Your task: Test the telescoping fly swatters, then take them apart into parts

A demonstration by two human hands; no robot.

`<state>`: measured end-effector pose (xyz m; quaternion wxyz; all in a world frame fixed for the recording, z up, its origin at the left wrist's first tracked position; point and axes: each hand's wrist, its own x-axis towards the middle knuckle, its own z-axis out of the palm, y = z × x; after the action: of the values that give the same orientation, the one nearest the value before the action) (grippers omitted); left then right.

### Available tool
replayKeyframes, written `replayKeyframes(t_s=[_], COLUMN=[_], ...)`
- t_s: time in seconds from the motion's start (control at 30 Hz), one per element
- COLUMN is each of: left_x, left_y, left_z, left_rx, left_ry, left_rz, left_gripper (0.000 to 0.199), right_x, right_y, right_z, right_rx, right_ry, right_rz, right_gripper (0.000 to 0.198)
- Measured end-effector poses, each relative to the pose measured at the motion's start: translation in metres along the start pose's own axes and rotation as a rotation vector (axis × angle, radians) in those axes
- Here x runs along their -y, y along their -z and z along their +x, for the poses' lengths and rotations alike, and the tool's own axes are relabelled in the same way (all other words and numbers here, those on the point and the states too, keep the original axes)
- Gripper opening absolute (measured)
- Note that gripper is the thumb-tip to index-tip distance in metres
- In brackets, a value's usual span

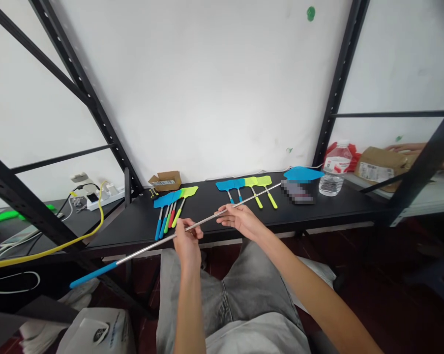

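A long blue fly swatter (144, 250) with a drawn-out metal rod slants across in front of me. Its blue handle points down to the left, and its blue head is at the right, above the shelf. My left hand (188, 246) is closed round the middle of the rod, thumb on top. Further right, my right hand (242, 219) pinches the same rod between thumb and fingers. Behind my left hand lies a row of short fly swatters (167, 199) with blue, green, red and yellow handles. Another row of blue and yellow fly swatters (258, 182) lies behind my right hand.
A black shelf (133, 221) with metal posts spans the front. On it are a small cardboard box (165, 181), a blurred-out item (297, 191) and a water bottle (335, 169). A yellow cable (96, 231) crosses at left. At far right, another person's hand (406, 147) touches a brown package (378, 169).
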<state>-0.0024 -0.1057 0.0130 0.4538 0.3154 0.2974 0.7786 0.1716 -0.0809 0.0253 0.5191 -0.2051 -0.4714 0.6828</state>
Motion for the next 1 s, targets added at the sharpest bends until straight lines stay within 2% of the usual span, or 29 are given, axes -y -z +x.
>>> replayKeyframes(t_s=[0.13, 0.27, 0.4, 0.63, 0.77, 1.0], left_x=[-0.013, -0.023, -0.033, -0.033, -0.028, -0.018], left_y=[0.03, 0.058, 0.073, 0.07, 0.061, 0.038], left_z=[0.007, 0.015, 0.019, 0.015, 0.012, 0.003], left_rx=[-0.043, -0.118, -0.191, -0.175, -0.128, -0.041], left_ry=[0.01, -0.021, -0.052, -0.076, -0.054, 0.016], left_rz=[-0.106, -0.131, -0.135, -0.141, -0.116, -0.077], left_gripper=[0.035, 0.033, 0.031, 0.031, 0.033, 0.035], right_x=[0.014, 0.035, 0.05, 0.043, 0.027, 0.002], right_y=[0.013, 0.031, 0.045, 0.045, 0.035, 0.012], right_z=[0.001, -0.001, -0.003, -0.001, 0.003, 0.004], right_rx=[-0.09, -0.255, -0.366, -0.4, -0.353, -0.309], right_ry=[0.062, 0.143, 0.189, 0.207, 0.221, 0.141], right_rz=[0.025, 0.099, 0.18, 0.266, 0.259, 0.193], right_gripper=[0.032, 0.025, 0.022, 0.025, 0.023, 0.03])
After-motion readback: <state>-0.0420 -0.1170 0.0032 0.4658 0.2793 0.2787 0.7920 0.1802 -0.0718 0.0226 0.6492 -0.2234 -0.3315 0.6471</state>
